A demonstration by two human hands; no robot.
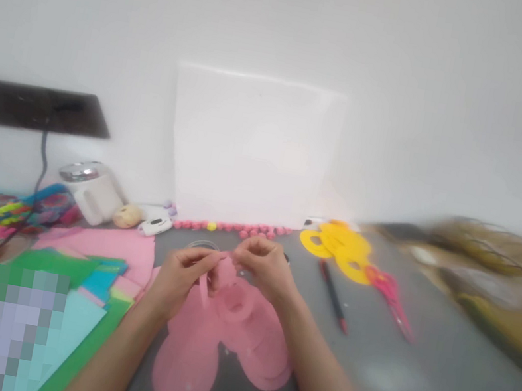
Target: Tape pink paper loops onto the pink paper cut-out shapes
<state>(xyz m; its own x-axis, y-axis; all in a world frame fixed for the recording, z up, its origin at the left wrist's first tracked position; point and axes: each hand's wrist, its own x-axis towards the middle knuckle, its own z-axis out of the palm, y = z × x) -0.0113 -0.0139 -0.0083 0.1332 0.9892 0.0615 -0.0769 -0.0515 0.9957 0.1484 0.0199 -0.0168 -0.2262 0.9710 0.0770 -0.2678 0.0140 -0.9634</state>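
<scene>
My left hand (183,276) and my right hand (266,267) are close together over the grey table, thumbs and fingertips pinched. A narrow pink paper strip (202,290) hangs from the left fingers. The right fingertips grip pink paper too; blur hides whether it is the same strip. Beneath the hands lie pink paper cut-outs with rounded, petal-like lobes (184,371), several overlapping at the right. On them rests a pink ring-shaped piece (238,305). Behind my left hand, the rim of a clear round object (203,244) shows in part.
Yellow paper cut-outs (340,246), a dark pencil (334,297) and pink scissors (391,299) lie to the right. Coloured paper sheets (61,265) and a white mug (97,193) are at left. A white board (252,147) leans on the wall behind small pink pieces (255,229).
</scene>
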